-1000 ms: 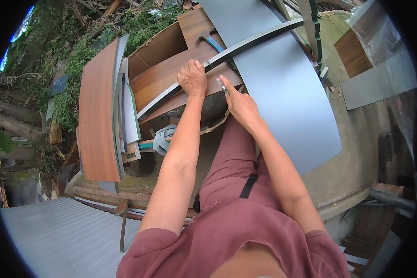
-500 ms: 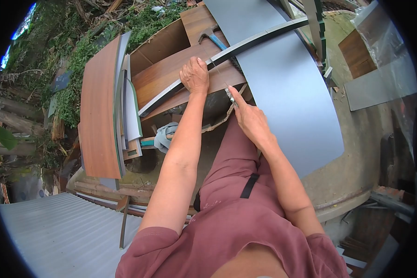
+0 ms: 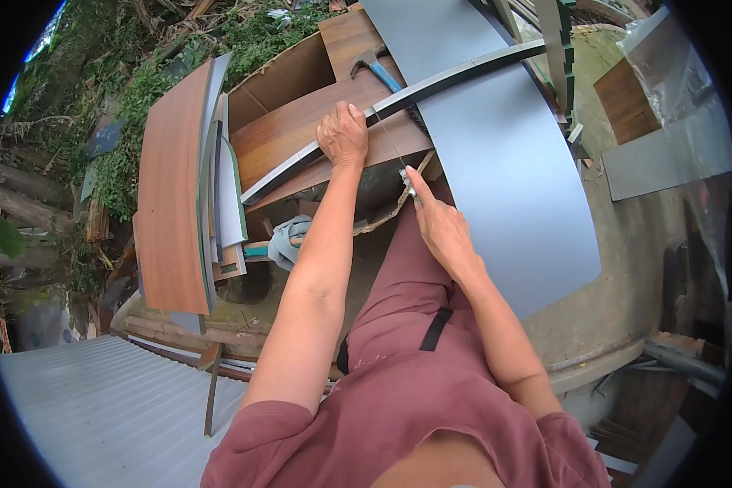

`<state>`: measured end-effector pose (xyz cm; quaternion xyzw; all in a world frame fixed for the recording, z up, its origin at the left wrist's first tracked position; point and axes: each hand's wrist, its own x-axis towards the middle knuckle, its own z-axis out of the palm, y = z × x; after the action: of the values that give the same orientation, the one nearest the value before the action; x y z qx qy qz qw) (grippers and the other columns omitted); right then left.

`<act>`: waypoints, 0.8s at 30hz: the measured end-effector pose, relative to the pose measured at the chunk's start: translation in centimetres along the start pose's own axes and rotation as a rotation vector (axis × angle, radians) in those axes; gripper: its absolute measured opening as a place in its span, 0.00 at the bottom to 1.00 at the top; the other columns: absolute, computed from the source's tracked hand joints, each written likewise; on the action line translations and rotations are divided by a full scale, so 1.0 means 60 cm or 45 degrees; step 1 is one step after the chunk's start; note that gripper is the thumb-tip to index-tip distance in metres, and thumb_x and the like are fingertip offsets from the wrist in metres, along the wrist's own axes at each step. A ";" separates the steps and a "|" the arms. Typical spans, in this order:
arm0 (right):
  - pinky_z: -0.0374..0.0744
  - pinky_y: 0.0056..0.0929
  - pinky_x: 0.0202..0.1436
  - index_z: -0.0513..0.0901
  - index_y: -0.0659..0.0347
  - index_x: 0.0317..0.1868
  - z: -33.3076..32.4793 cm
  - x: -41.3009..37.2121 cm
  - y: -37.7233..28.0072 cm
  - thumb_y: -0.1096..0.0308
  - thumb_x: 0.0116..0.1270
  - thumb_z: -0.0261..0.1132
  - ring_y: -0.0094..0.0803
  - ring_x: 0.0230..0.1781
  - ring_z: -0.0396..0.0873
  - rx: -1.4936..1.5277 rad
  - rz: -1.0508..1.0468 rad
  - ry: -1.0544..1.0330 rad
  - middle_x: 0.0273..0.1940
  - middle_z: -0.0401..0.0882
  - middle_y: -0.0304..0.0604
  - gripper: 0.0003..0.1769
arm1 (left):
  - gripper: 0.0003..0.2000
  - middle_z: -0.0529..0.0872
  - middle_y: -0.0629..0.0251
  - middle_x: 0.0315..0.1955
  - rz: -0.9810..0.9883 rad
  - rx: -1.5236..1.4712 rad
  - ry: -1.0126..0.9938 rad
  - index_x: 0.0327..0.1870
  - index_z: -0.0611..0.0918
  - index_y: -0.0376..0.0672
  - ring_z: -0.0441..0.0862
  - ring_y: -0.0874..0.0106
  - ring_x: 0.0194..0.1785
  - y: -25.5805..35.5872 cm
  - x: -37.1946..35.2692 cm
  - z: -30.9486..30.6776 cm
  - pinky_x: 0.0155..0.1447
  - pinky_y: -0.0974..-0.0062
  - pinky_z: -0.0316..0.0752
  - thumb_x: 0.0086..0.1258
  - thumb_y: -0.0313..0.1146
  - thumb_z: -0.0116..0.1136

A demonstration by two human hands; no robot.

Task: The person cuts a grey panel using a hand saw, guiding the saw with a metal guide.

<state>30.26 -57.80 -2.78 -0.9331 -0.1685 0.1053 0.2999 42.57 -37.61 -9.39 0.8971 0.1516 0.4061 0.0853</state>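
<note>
A long grey metal bar lies diagonally over a wood-grain board and a grey panel. My left hand is closed round the bar, pressing it on the board. My right hand grips a hand saw with a thin, narrow blade like a hacksaw blade. Its index finger stretches along the pale handle, which the palm partly hides. The blade crosses the bar just right of my left hand. A blue-handled claw hammer rests on the boards beyond the bar.
Wood-grain panels stand stacked at the left. A grey cloth hangs over a green-and-wood handle below the board. Corrugated sheeting spans the lower left. Plastic-wrapped boards lean at the right, and plants grow behind.
My right hand has drawn the saw back toward my body, and more of the blade shows on the near side of the bar. My left hand holds its place.
</note>
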 end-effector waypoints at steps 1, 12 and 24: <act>0.74 0.53 0.35 0.52 0.38 0.73 0.000 -0.007 0.000 0.69 0.70 0.53 0.57 0.29 0.79 -0.003 0.012 -0.009 0.27 0.80 0.58 0.34 | 0.09 0.82 0.60 0.25 0.002 0.008 0.011 0.29 0.75 0.44 0.78 0.58 0.32 -0.001 -0.002 -0.001 0.38 0.59 0.69 0.66 0.37 0.48; 0.77 0.54 0.34 0.58 0.43 0.71 0.014 0.110 -0.022 0.69 0.70 0.49 0.58 0.30 0.80 0.009 -0.156 0.162 0.28 0.81 0.60 0.30 | 0.09 0.82 0.60 0.25 -0.011 0.001 -0.008 0.29 0.75 0.45 0.78 0.59 0.32 0.000 0.003 -0.007 0.38 0.60 0.69 0.66 0.38 0.48; 0.73 0.53 0.35 0.54 0.39 0.72 -0.009 0.030 -0.010 0.68 0.70 0.52 0.58 0.28 0.78 0.060 -0.040 0.023 0.26 0.79 0.59 0.32 | 0.08 0.82 0.60 0.25 -0.019 0.006 0.003 0.29 0.75 0.45 0.79 0.58 0.33 -0.001 -0.001 -0.003 0.39 0.59 0.69 0.66 0.37 0.48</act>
<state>31.95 -56.96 -2.19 -0.9239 -0.1777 0.0960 0.3249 42.35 -37.58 -9.33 0.8957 0.1595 0.4061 0.0860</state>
